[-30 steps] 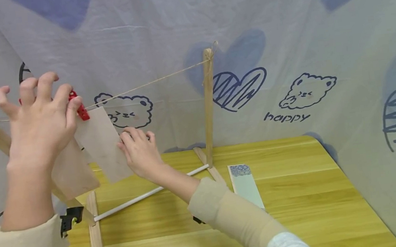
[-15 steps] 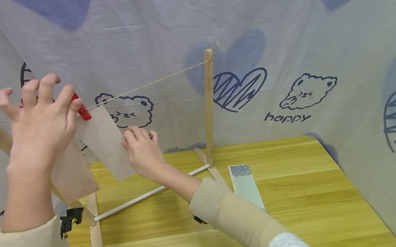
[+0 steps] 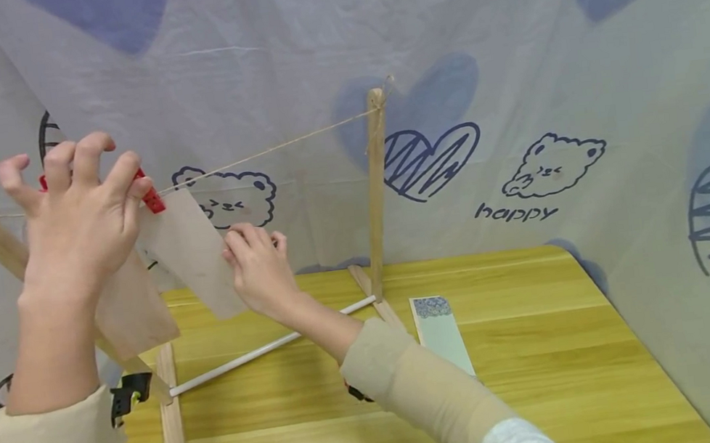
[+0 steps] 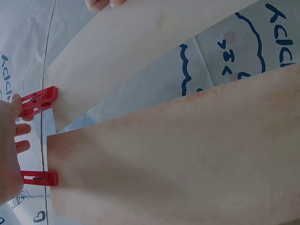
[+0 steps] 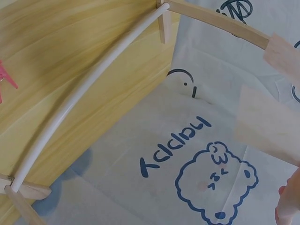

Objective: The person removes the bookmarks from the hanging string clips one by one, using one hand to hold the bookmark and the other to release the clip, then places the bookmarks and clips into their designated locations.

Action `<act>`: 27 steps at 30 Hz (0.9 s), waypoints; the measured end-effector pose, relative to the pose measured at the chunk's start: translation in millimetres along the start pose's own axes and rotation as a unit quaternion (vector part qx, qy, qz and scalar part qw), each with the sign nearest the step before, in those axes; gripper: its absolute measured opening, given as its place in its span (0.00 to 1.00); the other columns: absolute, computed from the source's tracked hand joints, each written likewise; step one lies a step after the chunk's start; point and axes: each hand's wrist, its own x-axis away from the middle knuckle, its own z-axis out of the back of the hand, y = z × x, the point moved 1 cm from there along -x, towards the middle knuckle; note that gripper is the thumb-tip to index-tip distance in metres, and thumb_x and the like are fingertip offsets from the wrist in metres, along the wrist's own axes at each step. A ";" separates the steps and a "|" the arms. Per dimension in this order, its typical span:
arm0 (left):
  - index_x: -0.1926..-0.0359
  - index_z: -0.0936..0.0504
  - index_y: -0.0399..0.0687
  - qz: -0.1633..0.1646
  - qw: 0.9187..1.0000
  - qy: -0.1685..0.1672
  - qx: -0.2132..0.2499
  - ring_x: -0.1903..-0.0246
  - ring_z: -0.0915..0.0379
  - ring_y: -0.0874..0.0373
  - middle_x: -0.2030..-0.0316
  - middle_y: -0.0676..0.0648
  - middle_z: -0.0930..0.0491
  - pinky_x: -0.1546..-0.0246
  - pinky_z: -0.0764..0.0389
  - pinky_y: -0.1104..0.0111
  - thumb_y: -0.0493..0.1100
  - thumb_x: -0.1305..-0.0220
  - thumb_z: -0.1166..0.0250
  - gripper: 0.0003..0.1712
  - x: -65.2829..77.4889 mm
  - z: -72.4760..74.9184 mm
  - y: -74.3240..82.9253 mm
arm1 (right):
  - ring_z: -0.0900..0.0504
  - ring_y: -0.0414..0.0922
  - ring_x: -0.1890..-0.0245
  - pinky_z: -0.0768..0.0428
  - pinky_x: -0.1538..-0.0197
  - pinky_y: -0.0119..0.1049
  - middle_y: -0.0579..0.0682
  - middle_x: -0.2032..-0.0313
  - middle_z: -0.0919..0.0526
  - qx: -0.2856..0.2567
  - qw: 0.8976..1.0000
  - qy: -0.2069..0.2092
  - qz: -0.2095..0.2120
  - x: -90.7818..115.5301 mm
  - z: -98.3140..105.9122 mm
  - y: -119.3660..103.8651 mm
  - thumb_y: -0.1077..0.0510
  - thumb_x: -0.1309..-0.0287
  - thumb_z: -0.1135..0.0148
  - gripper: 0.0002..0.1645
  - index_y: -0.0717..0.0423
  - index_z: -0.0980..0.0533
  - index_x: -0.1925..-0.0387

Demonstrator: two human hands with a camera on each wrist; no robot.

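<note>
My left hand [image 3: 75, 224] is raised at the string [image 3: 281, 146] and pinches a red clothespin [image 4: 40, 101]. That clothespin sits over the string at the top of a pale paper card [image 3: 191, 255], which hangs tilted. My right hand [image 3: 262, 268] pinches the same card by its right edge. A second card [image 3: 134, 305] hangs to the left, partly behind my left arm. Another red clothespin [image 4: 40, 178] fastens it to the string in the left wrist view. Both show plain backs.
The string runs between two wooden posts [image 3: 378, 189], joined low down by a white rod [image 3: 264, 349]. On the wooden table [image 3: 542, 361] lies a pale green card [image 3: 442, 339] with a blue patterned end. A pinkish-red clothespin [image 5: 5, 79] lies on the table in the right wrist view.
Both hands have shifted slightly to the right. The card between them has swung a little right at its lower end, and the red clothespin has moved slightly right.
</note>
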 end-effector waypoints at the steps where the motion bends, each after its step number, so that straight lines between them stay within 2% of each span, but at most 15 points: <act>1: 0.57 0.37 0.42 -0.002 1.000 0.006 0.001 0.49 0.56 0.39 0.47 0.39 0.47 0.49 0.64 0.42 0.48 0.29 0.59 0.14 -0.1 -0.3 0.1 | 0.33 0.41 0.45 0.41 0.45 0.41 0.44 0.48 0.29 -0.003 1.000 0.000 0.001 -0.2 0.2 0.3 0.53 0.34 0.56 0.09 0.48 0.29 0.64; 4: 0.57 0.36 0.42 -0.009 1.000 0.026 0.001 0.50 0.55 0.39 0.47 0.38 0.46 0.50 0.63 0.41 0.51 0.28 0.62 0.17 -0.8 -1.5 0.5 | 0.33 0.41 0.45 0.41 0.44 0.41 0.44 0.47 0.29 -0.008 1.000 -0.001 0.001 -1.0 1.2 0.7 0.53 0.33 0.56 0.09 0.48 0.29 0.64; 7: 0.57 0.35 0.42 -0.018 0.998 0.062 0.004 0.51 0.53 0.38 0.49 0.38 0.44 0.50 0.61 0.41 0.52 0.29 0.63 0.19 -1.5 -3.3 1.0 | 0.33 0.41 0.45 0.42 0.45 0.41 0.44 0.47 0.29 -0.012 1.000 0.003 0.001 -1.5 2.7 1.5 0.53 0.34 0.55 0.08 0.48 0.29 0.64; 13: 0.59 0.33 0.42 -0.012 0.992 0.126 0.014 0.52 0.50 0.40 0.51 0.39 0.41 0.47 0.60 0.43 0.51 0.31 0.57 0.16 -2.6 -6.3 1.8 | 0.33 0.40 0.47 0.42 0.45 0.40 0.43 0.48 0.28 -0.008 1.000 0.014 -0.002 -2.4 4.6 5.3 0.54 0.35 0.53 0.07 0.48 0.28 0.63; 20: 0.58 0.32 0.42 -0.007 0.989 0.146 0.010 0.52 0.49 0.40 0.51 0.40 0.41 0.46 0.61 0.45 0.49 0.30 0.57 0.14 -2.9 -7.6 2.7 | 0.33 0.41 0.46 0.42 0.45 0.41 0.44 0.48 0.29 -0.009 1.000 0.009 0.011 -1.1 3.3 8.5 0.53 0.34 0.55 0.09 0.47 0.27 0.60; 27: 0.62 0.33 0.42 -0.003 0.982 0.188 0.021 0.54 0.48 0.40 0.52 0.40 0.40 0.46 0.61 0.45 0.50 0.33 0.53 0.14 -4.6 -8.7 4.3 | 0.32 0.41 0.47 0.42 0.45 0.41 0.44 0.49 0.29 -0.003 1.000 0.016 0.006 0.0 4.8 12.8 0.53 0.34 0.54 0.08 0.48 0.28 0.63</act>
